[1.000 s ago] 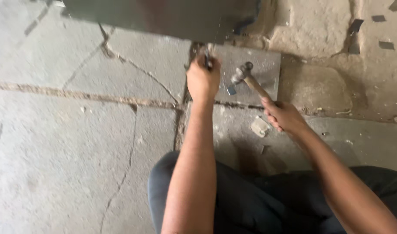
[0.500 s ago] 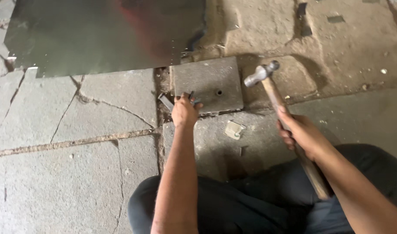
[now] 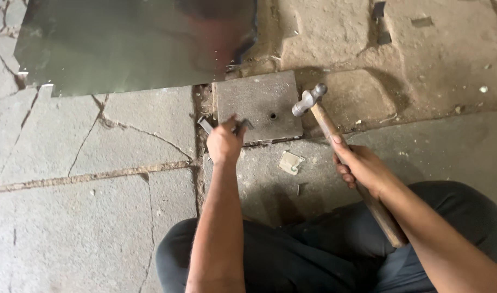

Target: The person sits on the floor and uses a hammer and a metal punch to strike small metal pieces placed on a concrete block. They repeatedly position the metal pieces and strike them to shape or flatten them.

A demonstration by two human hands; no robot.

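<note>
Head view shows one hammer, one square metal block with a hole at frame centre, one shiny metal sheet at upper left; the left hand pinches a small metal piece on the block's lower left edge, fingers nearly closed; the right hand grips the hammer's wooden handle, head raised just right of the block; since half a second ago the hammer has tilted lower toward the block.
</note>
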